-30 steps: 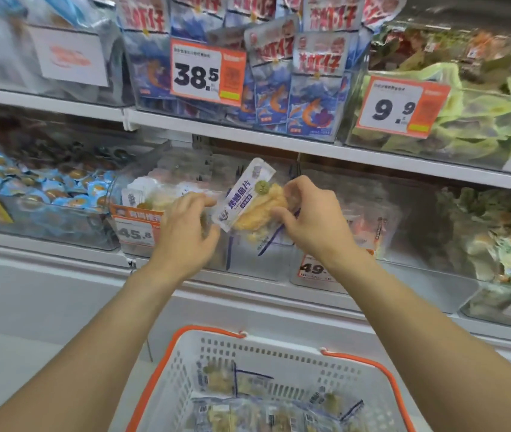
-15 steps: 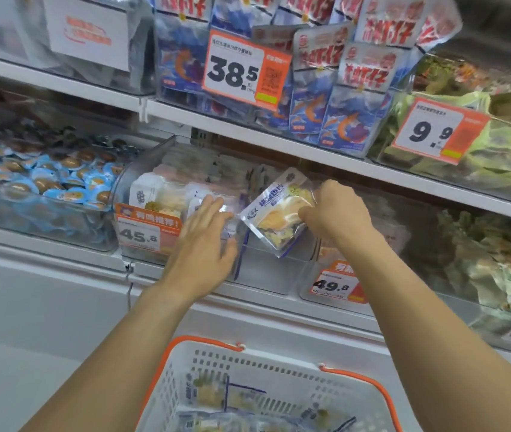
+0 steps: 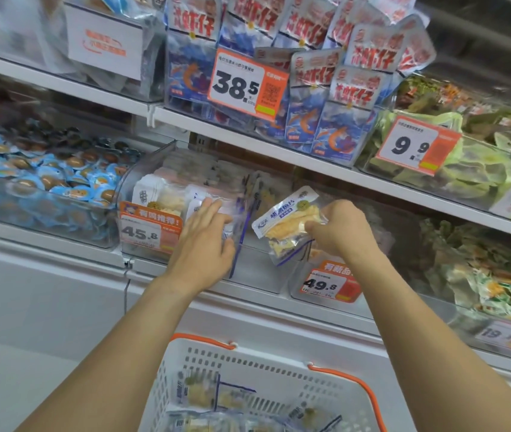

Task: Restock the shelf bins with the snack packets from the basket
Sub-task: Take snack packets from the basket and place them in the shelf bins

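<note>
Clear plastic with a blue-and-white header, the snack packet [image 3: 285,226] hangs tilted over the open gap in the shelf bin [image 3: 257,269], pinched at its edge by the right hand [image 3: 338,232], likely so it can slide in upright. The left hand [image 3: 206,241] lies flat, fingers straight, pressing the stocked packets [image 3: 167,194] leftward, apparently to make room. Below waits the white basket [image 3: 248,366] holding more packets

A clear snack packet [image 3: 285,227] of yellow strips with a white, blue-lettered header hangs tilted over the clear shelf bin [image 3: 257,269]; more packets lie in the white basket [image 3: 279,378].
</note>
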The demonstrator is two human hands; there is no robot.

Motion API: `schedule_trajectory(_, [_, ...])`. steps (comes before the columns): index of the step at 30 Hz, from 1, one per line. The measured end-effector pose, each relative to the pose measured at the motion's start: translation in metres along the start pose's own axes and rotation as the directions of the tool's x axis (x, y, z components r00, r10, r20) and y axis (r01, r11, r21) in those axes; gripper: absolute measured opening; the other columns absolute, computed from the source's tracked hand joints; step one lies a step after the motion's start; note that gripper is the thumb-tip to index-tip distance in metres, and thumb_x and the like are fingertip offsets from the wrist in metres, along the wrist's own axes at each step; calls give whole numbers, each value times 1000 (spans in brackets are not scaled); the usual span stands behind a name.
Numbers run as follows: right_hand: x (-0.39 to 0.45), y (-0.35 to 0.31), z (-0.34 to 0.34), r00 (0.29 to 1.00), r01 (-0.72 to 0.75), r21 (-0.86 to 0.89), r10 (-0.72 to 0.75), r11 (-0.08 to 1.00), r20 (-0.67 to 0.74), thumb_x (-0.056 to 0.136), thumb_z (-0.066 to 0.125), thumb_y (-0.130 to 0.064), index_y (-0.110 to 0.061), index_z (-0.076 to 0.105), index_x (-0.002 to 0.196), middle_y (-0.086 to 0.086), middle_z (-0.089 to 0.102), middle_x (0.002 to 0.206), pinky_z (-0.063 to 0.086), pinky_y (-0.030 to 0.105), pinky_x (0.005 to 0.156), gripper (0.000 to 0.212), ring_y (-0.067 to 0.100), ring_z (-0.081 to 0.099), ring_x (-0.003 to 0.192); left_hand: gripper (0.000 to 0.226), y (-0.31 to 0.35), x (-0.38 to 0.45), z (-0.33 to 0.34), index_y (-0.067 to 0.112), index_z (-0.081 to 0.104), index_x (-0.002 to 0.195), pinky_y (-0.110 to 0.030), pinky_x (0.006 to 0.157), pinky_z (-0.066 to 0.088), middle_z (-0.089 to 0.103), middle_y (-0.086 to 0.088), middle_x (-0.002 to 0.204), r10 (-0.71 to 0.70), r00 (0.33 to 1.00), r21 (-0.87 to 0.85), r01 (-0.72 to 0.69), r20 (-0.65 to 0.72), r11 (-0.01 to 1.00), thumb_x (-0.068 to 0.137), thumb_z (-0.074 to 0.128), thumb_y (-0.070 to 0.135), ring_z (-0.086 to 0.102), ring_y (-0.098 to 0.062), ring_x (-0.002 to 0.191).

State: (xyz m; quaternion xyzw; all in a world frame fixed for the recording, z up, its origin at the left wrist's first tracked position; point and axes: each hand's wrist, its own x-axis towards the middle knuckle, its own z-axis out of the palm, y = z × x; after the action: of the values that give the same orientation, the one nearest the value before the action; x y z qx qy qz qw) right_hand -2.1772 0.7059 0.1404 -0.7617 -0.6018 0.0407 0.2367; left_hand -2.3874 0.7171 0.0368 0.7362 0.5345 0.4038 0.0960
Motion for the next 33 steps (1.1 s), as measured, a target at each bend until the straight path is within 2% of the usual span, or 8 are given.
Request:
schedule_trajectory(2, [-6,0,1,1000,12,75,-12,997,-4,91,71,-28,3,61,120,19,67,119,54,45,87,44,36,65,103,42,1,-1,-1,16,47,139,-32,122,0,17,-3,165,-1,1000,5,1,12,1000,97,51,18,-1,-14,154])
schedule_trajectory(5, [-1,-9,8,996,76,81,-71,994,-58,91,71,-32,-7,63,115,13,66,118,48,35,82,35,33,63,104,46,2,-2,-1,17,44,141,-31,121,-3,13,-3,166,-7,1000,14,7,29,1000,96,54,19,-3,-14,154])
schedule_trajectory(8, [15,-26,20,992,111,55,-107,992,-69,93,68,-26,-9,57,118,16,63,120,47,37,80,32,37,61,108,46,3,-2,0,18,43,141,-30,120,-4,12,-3,166,-3,1000,8,3,26,1000,96,55,20,-4,-13,154])
schedule_trajectory(14, [43,-44,42,983,176,-312,-186,934,-2,94,58,-13,-5,57,121,18,63,119,50,40,84,28,39,62,108,43,-2,-3,3,18,46,137,-25,117,-6,14,-1,166,41,999,-5,-41,-2,999,95,56,20,-4,-12,153])
schedule_trajectory(22, [40,-16,37,982,188,-387,-186,902,43,90,63,-19,-8,53,88,13,59,89,42,35,69,15,35,57,79,36,-7,-3,9,23,49,128,-28,120,-4,11,1,166,57,998,12,-57,-34,998,93,55,20,-8,-9,153])
schedule_trajectory(25, [48,-23,50,950,260,-486,-311,835,-25,92,60,-16,-11,54,96,15,66,99,43,42,87,9,37,62,97,43,-3,-1,12,24,47,131,-32,121,-3,9,0,166,35,999,55,-34,-25,998,90,56,21,-10,-10,153])
schedule_trajectory(28, [70,-33,64,963,247,-576,-265,779,53,89,58,-4,-7,63,114,14,65,113,42,44,99,26,36,59,110,49,-1,-1,15,24,43,134,-37,122,-1,6,-2,167,22,1000,89,-21,-14,996,87,57,23,-11,-12,153])
schedule_trajectory(33, [108,-37,90,971,199,-807,-222,557,86,96,53,-20,-14,50,136,14,48,139,35,46,109,41,37,41,130,51,-5,-3,18,25,42,134,-36,122,-4,5,-2,167,53,999,124,-52,-9,991,86,58,26,-12,-11,153])
